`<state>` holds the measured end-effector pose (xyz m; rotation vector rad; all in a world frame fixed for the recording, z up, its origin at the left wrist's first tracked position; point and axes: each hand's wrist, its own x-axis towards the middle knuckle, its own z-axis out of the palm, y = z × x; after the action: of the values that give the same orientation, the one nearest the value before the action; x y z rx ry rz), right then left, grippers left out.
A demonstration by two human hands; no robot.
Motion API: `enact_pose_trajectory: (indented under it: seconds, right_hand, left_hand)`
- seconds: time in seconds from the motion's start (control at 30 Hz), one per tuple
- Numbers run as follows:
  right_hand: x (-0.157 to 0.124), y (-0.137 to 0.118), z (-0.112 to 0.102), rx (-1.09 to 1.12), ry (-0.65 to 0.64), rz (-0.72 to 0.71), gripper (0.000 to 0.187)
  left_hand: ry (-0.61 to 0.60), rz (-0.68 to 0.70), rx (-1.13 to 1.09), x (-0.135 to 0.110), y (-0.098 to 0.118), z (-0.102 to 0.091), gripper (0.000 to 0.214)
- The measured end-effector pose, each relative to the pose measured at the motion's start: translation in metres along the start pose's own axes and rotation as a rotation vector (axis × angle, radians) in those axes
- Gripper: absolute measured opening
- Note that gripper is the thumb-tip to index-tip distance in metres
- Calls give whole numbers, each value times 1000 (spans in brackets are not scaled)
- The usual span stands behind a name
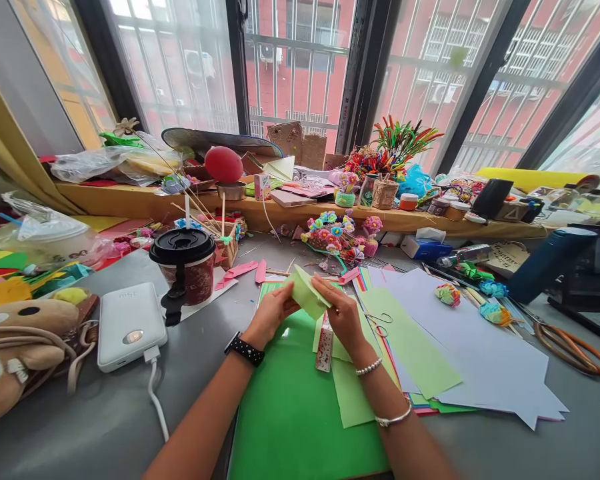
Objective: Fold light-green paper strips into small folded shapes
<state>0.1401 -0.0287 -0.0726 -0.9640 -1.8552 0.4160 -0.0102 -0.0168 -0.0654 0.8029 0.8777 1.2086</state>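
A folded piece of light green paper (310, 297) is held up between my two hands, above a bright green board (285, 400). My left hand (275, 308) pinches its left edge, thumb and fingers together. On the right side, my right hand (341, 310) grips the paper near its upper edge. Below the right hand lies a small patterned box (325, 347). More light green paper (353, 393) lies partly under my right forearm, and small scissors (381, 323) rest just right of that hand.
White sheets (480, 340) and a green strip (410, 340) spread to the right, with orange-handled scissors (575, 347) beyond. At left stand a lidded cup (185, 267) and a white power bank (130, 327) with its cable. Paper flowers (335, 237) lie at the back.
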Motion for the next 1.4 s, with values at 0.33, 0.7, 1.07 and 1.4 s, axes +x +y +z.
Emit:
enact_pose_trajectory:
  seconds: [0.33, 0.7, 1.07, 1.4]
  right_hand:
    - [-2, 0, 0, -232, -129, -114, 57]
    - [8, 0, -2, 518, 11, 364, 38]
    - [7, 1, 0, 647, 105, 528, 26]
    - [4, -1, -1, 662, 121, 545, 24]
  left_hand:
    - [-102, 124, 67, -5, 1, 4, 27]
    - [-171, 57, 279, -10, 1, 7, 32]
    - [-157, 129, 365, -12, 3, 10, 22]
    - [-182, 78, 364, -13, 2, 10, 22]
